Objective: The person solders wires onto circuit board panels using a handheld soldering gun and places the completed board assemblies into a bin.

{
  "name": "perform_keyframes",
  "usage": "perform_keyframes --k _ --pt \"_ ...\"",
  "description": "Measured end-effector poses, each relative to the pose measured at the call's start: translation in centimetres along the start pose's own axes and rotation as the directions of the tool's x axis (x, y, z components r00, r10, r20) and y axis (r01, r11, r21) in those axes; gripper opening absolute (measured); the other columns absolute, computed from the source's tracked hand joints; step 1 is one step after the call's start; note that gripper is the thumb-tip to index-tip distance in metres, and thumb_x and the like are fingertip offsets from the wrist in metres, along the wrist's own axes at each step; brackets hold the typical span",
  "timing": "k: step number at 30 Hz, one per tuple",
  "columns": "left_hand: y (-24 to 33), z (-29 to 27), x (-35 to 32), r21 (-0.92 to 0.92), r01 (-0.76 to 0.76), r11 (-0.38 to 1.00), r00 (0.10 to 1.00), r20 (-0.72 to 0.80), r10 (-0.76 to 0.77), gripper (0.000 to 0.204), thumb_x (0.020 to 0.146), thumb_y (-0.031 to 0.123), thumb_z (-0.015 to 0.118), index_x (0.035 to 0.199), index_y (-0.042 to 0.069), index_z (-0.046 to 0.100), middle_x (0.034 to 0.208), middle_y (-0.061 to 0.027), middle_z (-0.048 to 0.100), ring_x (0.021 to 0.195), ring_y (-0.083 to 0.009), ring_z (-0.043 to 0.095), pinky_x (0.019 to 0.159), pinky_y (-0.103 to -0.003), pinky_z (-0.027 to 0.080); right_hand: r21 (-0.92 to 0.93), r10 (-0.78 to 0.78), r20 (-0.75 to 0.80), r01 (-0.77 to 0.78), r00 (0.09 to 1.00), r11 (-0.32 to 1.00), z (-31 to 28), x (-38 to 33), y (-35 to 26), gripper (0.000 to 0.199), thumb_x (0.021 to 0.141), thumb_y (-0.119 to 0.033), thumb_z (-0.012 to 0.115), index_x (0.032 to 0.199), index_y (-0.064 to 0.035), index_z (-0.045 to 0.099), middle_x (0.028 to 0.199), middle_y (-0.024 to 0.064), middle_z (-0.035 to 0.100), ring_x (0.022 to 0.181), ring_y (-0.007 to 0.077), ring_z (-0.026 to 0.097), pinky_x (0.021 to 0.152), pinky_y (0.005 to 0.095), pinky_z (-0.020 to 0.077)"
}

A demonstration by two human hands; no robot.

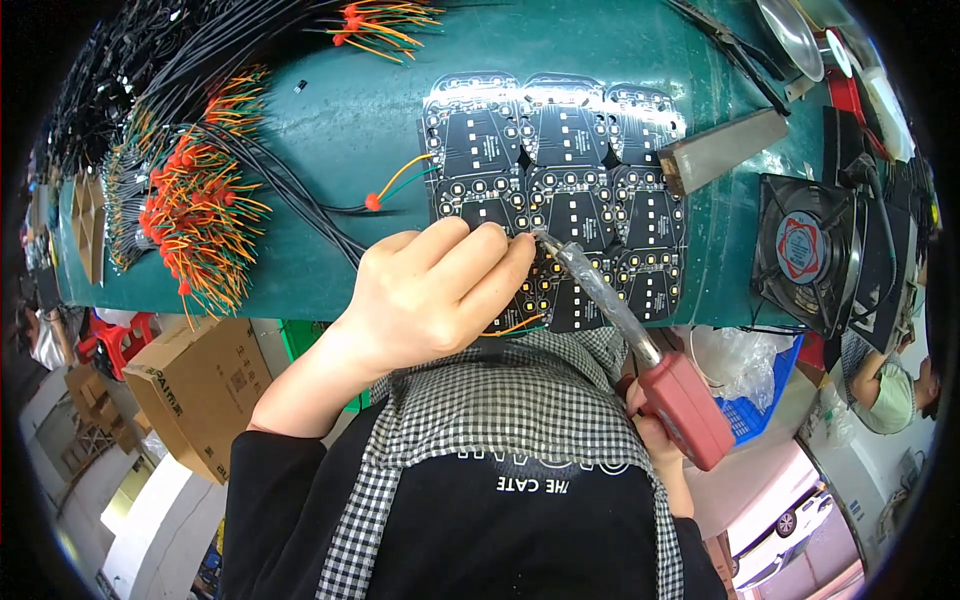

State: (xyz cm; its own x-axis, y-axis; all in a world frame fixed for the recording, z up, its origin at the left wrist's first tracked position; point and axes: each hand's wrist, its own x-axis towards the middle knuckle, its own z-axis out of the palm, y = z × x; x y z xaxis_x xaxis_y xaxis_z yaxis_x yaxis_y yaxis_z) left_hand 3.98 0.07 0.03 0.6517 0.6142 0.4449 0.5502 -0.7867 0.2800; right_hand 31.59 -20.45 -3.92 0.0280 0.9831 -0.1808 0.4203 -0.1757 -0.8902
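Observation:
A black panel of circuit boards [560, 180] lies on the green table [350, 110]. My left hand [440, 285] rests on the panel's near left corner, its fingers closed and pinching thin orange and green wires [515, 325] against the board. My right hand [655, 435] is mostly hidden; it grips the red handle of a soldering iron [685, 405]. The iron's metal tip [545, 243] touches the board just beside my left fingertips. Another cable with an orange sleeve [375, 200] lies at the panel's left edge.
Bundles of black cables with orange, yellow and green wire ends [195, 215] lie at left and at the top. A small black fan [805, 250] and a metal block [720, 150] stand at right. Cardboard boxes [195, 385] sit below the table. Another person [890, 385] is at the right edge.

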Motion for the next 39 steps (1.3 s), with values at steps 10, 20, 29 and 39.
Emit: perform_keyframes --k 10,20,29,39 --pt "0.5 -0.2 0.5 0.071 -0.029 0.997 1.000 0.008 0.028 0.034 0.052 0.011 0.058 0.084 0.002 0.066 0.074 -0.0042 0.054 0.059 -0.0143 0.052 0.046 -0.024 0.041 0.366 0.234 -0.101 -0.182 0.967 0.913 0.5 3.0 -6.4 0.069 0.068 -0.058 0.066 0.096 0.0041 0.055 0.071 0.0043 0.064 0.058 0.0137 0.058 0.059 0.0254 0.0451" --pt "0.9 0.0 0.4 0.029 -0.153 0.988 0.987 -0.050 0.154 0.036 0.047 0.005 0.057 0.080 -0.007 0.063 0.074 -0.0086 0.055 0.064 -0.0198 0.055 0.053 -0.026 0.048 0.049 0.066 -0.069 -0.063 0.995 0.997 -0.2 0.3 -1.9 0.077 0.067 -0.057 0.069 0.111 0.0046 0.053 0.086 0.0116 0.064 0.072 0.0253 0.064 0.066 0.0320 0.0489" --pt "0.9 -0.1 0.6 0.003 -0.196 0.981 0.981 0.009 0.196 0.035 0.051 0.001 0.059 0.084 -0.009 0.061 0.080 -0.0108 0.055 0.069 -0.0217 0.055 0.056 -0.028 0.050 0.135 0.088 -0.073 -0.077 0.993 0.988 -0.2 -0.1 -1.1 0.076 0.066 -0.051 0.073 0.113 0.0060 0.052 0.093 0.0135 0.064 0.082 0.0246 0.064 0.075 0.0335 0.0495" --pt "1.3 -0.3 0.6 0.010 -0.169 0.985 0.981 0.099 0.168 0.036 0.051 0.001 0.059 0.085 -0.009 0.061 0.082 -0.0117 0.055 0.070 -0.0225 0.055 0.060 -0.028 0.050 -0.055 -0.015 -0.047 0.012 0.999 0.998 -0.7 -0.7 -0.4 0.065 0.069 -0.044 0.073 0.112 0.0012 0.054 0.095 0.0122 0.063 0.077 0.0248 0.062 0.070 0.0324 0.0484"
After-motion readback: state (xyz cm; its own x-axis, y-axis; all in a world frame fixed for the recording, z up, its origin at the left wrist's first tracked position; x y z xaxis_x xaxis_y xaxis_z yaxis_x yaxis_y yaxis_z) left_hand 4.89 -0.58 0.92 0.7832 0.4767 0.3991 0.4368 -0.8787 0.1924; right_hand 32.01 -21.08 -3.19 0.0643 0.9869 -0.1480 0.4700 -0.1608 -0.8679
